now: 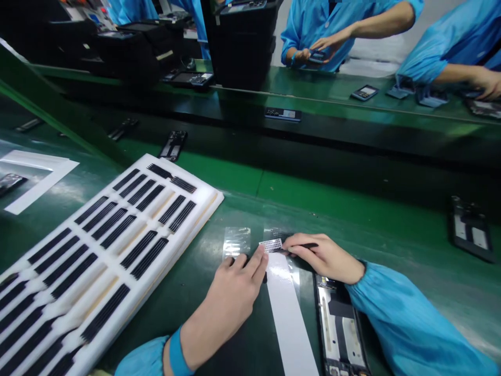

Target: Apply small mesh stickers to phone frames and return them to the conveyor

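Observation:
A small white sheet with rows of black dots lies at the top end of a long white paper strip. My left hand rests palm down, fingers stretched out, with fingertips on the sheet's left edge. Between the fingers of my right hand is a slim black tool, apparently tweezers, pointing at the sheet's right edge. Clear film pieces lie beside the sheet. Below my right wrist lies an opened phone body, partly hidden by the sleeve.
A white foam tray with black ribbed strips fills the left side. Phone parts lie along the green bench, including another phone body at right. Beyond a raised ledge, co-workers in blue sleeves handle phones. A green beam slants at upper left.

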### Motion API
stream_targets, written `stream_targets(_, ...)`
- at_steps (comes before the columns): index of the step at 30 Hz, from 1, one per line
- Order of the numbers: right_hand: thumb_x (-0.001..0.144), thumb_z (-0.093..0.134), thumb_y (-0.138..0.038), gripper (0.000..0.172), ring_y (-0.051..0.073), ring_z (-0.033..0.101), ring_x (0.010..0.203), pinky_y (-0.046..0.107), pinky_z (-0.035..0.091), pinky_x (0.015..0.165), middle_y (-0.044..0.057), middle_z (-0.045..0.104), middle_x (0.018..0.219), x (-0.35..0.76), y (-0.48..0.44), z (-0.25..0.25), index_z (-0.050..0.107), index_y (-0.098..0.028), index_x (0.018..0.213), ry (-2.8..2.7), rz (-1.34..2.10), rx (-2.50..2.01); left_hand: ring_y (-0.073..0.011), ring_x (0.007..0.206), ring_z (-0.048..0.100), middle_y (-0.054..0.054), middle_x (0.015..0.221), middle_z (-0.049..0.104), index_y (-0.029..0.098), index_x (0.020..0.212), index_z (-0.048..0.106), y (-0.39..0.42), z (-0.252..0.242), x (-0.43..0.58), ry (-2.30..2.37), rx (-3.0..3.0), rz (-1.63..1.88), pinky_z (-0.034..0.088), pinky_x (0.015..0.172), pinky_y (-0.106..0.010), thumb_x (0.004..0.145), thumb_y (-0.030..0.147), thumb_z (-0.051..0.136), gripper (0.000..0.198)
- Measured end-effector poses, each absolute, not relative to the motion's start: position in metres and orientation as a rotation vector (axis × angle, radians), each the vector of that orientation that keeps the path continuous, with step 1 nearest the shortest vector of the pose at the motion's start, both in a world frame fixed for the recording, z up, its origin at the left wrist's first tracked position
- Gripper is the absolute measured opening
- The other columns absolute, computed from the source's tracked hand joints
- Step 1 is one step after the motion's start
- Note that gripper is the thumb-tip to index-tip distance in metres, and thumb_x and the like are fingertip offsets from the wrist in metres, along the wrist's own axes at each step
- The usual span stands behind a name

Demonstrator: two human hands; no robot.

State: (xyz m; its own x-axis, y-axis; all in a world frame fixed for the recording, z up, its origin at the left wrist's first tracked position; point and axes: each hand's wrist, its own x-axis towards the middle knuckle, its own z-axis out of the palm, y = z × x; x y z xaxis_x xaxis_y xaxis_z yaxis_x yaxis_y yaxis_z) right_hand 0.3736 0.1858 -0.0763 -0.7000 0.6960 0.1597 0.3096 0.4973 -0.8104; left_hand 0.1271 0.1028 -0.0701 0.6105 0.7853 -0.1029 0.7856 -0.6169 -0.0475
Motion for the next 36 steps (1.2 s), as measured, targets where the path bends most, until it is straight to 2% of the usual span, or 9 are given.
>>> stream_targets(7, 0.104, 0.048, -0.023, 0.02, 0.016, 0.072, 0.087, 0.024, 0.056, 0.08, 0.006, 0.075, 0.099, 0.373, 0.178, -0.084, 0.067, -0.019, 0.107, -2.175, 1.046, -0.828, -0.0275, 0.095, 0.066, -0.011, 0.155, 0.041, 0.01, 0.146, 0.046, 0.101, -0.069, 0.129, 1.366, 2.792, -0.216, 0.059, 0.069, -0.04, 0.072, -0.001, 0.045, 0.074)
stream_targets(16, 0.1, 0.052, -0.052, 0.04, 0.022, 0.076, 0.073, 0.032, 0.064, 0.067, 0.011, 0.078, 0.082, 0.376, 0.2, -0.097, 0.068, -0.016, 0.094, -1.401, 1.356, -1.187, -0.0257, 0.088, 0.066, -0.012, 0.153, 0.044, 0.009, 0.143, 0.051, 0.102, -0.067, 0.13, 1.362, 2.785, -0.192, 0.06, 0.067, -0.04, 0.072, -0.002, 0.044, 0.072)
stream_targets(24, 0.1, 0.052, -0.053, 0.046, 0.018, 0.073, 0.068, 0.028, 0.062, 0.066, 0.009, 0.077, 0.082, 0.372, 0.2, -0.093, 0.075, -0.016, 0.086, -1.573, 1.33, -1.173, -0.0261, 0.085, 0.065, -0.01, 0.154, 0.043, 0.011, 0.144, 0.049, 0.099, -0.074, 0.127, 1.364, 2.799, -0.163, 0.058, 0.064, -0.04, 0.073, 0.001, 0.046, 0.072)
stream_targets(30, 0.1, 0.048, -0.055, 0.055, 0.016, 0.07, 0.076, 0.025, 0.061, 0.07, 0.01, 0.074, 0.099, 0.372, 0.199, -0.089, 0.081, -0.019, 0.075, -1.765, 1.274, -1.18, -0.0252, 0.083, 0.065, -0.008, 0.154, 0.044, 0.012, 0.141, 0.054, 0.098, -0.07, 0.125, 1.321, 2.791, -0.154, 0.058, 0.063, -0.039, 0.071, 0.002, 0.047, 0.071)
stream_targets(36, 0.1, 0.049, -0.055, 0.052, 0.016, 0.07, 0.072, 0.027, 0.061, 0.068, 0.009, 0.074, 0.092, 0.371, 0.199, -0.089, 0.081, -0.018, 0.08, -1.734, 1.288, -1.178, -0.0256, 0.086, 0.065, -0.01, 0.158, 0.037, 0.014, 0.139, 0.054, 0.098, -0.067, 0.124, 1.291, 2.724, -0.206, 0.059, 0.067, -0.041, 0.071, 0.002, 0.048, 0.07)
